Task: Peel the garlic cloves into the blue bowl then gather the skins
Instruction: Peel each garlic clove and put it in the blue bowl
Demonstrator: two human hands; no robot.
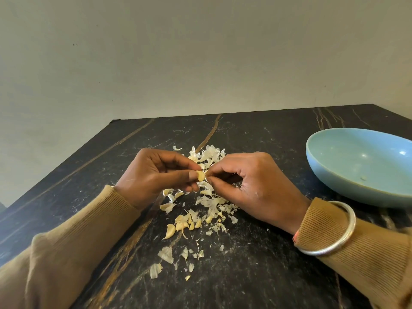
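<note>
Left hand (156, 175) grips a small pale yellow garlic clove (200, 175) between thumb and curled forefinger, held just above the black marble-look table (256, 275), mid-frame. The clove's long axis runs roughly up-down in the view with a slight tilt; can't tell which end is the tip. Right hand (252, 186) has thumb and forefinger pinched on the clove's right edge, where a thin white skin flap shows, and its other fingers are curled.

Papery white garlic skins (209, 204) lie scattered under and behind both hands. Several unpeeled cream cloves (185, 223) lie near the front; the biggest one (169, 231) lies diagonally with its pointed tip toward the lower left.

The round light blue ceramic bowl (347, 152) sits upright at the right, well apart from the held clove, with one small pale bit inside. There is a silver bangle (347, 230) over the tan ribbed sleeve (367, 253) on the right wrist.
</note>
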